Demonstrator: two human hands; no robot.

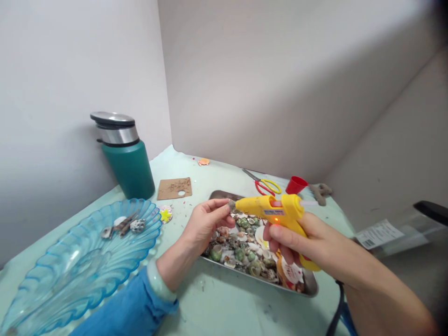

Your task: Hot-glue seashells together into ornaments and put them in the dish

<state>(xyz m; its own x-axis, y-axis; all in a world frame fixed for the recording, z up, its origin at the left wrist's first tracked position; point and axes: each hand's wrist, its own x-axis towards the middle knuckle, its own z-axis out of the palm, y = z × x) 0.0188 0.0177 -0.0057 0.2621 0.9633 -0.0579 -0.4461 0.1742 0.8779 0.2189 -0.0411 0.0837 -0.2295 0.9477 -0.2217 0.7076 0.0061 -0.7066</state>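
In the head view, a glue gun [269,210] is held above a metal tray [311,281]. Its body is bright yellow, with a narrow barrel that points to the left of the view, a label with small print on the side and a glowing orange light just below that label. A cut-out on top shows a pinkish inside, and a pale, translucent glue stick [310,203] juts from the rear.

The handle sits in the right hand [308,240], whose fingers are wrapped around it with the thumb lying along the near side; the barrel extends forward, clear of that grip.

The left hand [201,228] has its thumb and forefinger pinched on a small grey piece [231,204], mostly covered by the fingertips and too small to identify. The piece peeks out at the ends of those fingers, right by the nozzle; whether the two touch cannot be told.

Below both hands, the tray is filled with shells [241,254], green, white and brown, and rests on a pale green surface [217,303]. To the left lies a clear blue scalloped dish [70,275]; beyond the tray are scissors [268,185] and, beside them, a red cup [296,185].
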